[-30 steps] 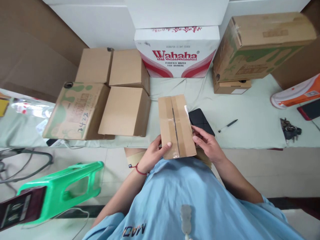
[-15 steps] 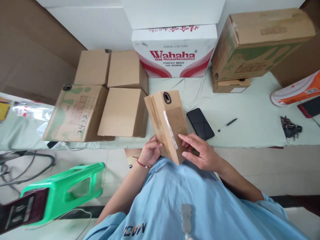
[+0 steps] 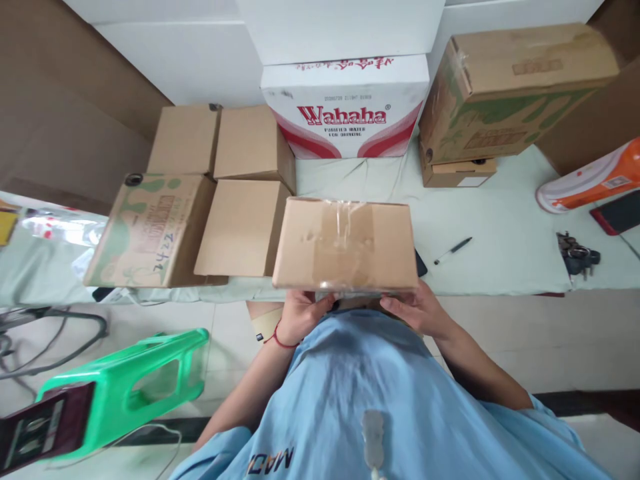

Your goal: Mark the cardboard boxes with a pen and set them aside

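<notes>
A brown cardboard box [image 3: 345,247], with clear tape across its face, is held up in front of my body at the table's near edge. My left hand [image 3: 306,315] grips its lower left side, thumb on the near side and the other fingers partly hidden. At the lower right, my right hand [image 3: 413,308] holds the same box, its thumb showing and its fingers mostly behind the cardboard. Just past the box's right side, a corner of a black phone [image 3: 421,265] peeks out; the rest is covered.
Several cardboard boxes [image 3: 240,227] stand at the left of the table. Behind is a white Wahaha carton [image 3: 345,110]; a large carton [image 3: 520,93] sits on a small box [image 3: 459,175]. A pen [image 3: 453,251] and keys [image 3: 577,255] lie rightward. A green stool [image 3: 115,380] stands lower left.
The box has turned from standing tilted on end to lying crosswise, its taped face now toward me. My right hand has gone from touching its side to gripping it; the phone is now mostly covered.
</notes>
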`<state>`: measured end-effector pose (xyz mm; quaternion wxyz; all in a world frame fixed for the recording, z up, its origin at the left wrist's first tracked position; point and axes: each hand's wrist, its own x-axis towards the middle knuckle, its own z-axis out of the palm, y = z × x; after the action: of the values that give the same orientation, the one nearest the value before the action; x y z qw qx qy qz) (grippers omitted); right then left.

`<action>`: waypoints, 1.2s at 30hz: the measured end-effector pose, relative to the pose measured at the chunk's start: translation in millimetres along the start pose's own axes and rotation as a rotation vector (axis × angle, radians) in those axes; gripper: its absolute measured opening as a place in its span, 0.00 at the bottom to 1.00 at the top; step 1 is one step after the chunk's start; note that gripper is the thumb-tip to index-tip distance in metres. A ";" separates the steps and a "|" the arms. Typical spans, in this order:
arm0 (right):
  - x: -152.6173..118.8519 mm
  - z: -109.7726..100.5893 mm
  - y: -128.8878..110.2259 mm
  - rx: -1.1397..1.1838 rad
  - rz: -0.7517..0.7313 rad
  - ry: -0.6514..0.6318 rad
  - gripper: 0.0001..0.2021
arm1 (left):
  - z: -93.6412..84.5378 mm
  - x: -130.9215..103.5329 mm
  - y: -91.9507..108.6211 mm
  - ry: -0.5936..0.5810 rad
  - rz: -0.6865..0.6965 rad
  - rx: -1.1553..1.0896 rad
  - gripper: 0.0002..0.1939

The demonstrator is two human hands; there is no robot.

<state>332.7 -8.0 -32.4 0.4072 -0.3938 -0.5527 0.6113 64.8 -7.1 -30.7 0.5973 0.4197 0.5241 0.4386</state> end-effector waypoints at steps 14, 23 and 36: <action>4.8 -16.2 -13.7 -0.268 -0.219 -0.077 0.29 | 3.6 5.9 2.0 0.102 -0.163 -0.439 0.29; 5.7 -8.2 -22.9 -0.037 -0.234 -0.043 0.25 | 6.3 7.2 3.5 -0.062 -0.575 -0.787 0.26; -2.9 -12.6 -16.7 0.001 -0.143 0.022 0.19 | 26.2 7.7 32.7 0.041 -0.507 -0.857 0.34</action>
<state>346.6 -5.3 -16.8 0.4560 -0.3598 -0.5747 0.5765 88.6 7.8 1.3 0.7934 -0.0129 0.3942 0.4636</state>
